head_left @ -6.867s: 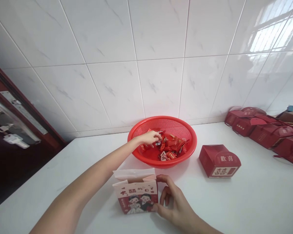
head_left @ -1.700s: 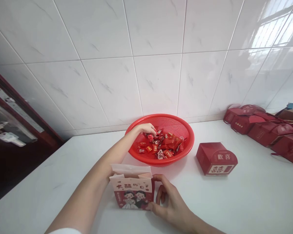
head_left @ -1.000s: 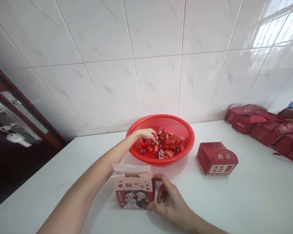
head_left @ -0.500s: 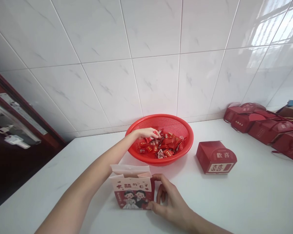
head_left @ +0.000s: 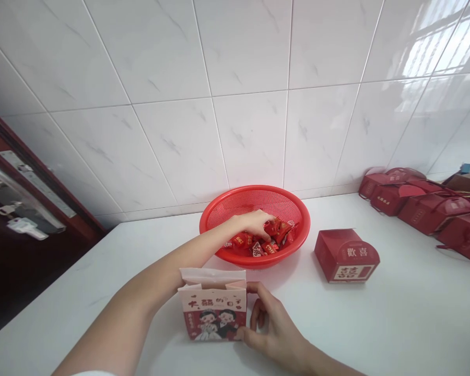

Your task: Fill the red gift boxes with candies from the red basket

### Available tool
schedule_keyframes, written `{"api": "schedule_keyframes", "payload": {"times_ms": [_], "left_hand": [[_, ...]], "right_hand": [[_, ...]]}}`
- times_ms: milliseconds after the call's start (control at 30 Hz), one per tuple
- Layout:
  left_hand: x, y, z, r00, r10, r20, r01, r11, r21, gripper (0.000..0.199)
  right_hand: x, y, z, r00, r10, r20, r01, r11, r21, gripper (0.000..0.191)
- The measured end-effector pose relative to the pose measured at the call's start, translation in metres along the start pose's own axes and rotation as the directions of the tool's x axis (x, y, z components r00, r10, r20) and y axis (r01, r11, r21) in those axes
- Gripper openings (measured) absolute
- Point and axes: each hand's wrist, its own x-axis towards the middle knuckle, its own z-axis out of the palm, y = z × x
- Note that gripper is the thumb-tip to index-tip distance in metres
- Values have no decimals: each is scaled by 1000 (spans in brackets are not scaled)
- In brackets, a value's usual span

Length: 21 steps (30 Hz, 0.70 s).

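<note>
Glossy ceramic wall tiles [head_left: 250, 141] are gleaming across the upper frame, and a perforated red plastic basket [head_left: 254, 201] is holding shiny foil candy wrappers [head_left: 276, 231]. At lower centre, a matt paper gift bag [head_left: 212, 316] is standing on a smooth white countertop [head_left: 395, 318].

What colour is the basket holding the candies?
The basket is bright red mesh, seen best in the head view.

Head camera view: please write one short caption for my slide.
Left hand reaches into wrapped red sweets in a red plastic basket while the right hand steadies a printed gift bag.
</note>
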Motion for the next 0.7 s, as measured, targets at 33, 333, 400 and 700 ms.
{"api": "schedule_keyframes", "payload": {"times_ms": [33, 333, 400, 700], "left_hand": [[0, -1, 0, 1000, -6, -13, 6, 1000, -6, 31], [-6, -21, -25, 991, -86, -101, 51, 950, -308, 20], [-6, -25, -28, 987, -107, -119, 55, 925, -376, 28], [-2, -34, -30, 975, -200, -100, 107, 811, -575, 34]], "right_hand": [[0, 1, 0, 1000, 0, 0, 0, 1000, -1, 60], [-1, 1, -1, 1000, 2, 2, -2, 1000, -7, 61], [-1, 0, -1, 1000, 6, 2, -6, 1000, -5, 60], [-1, -2, -2, 1000, 18, 2, -17, 999, -30, 59]]}}
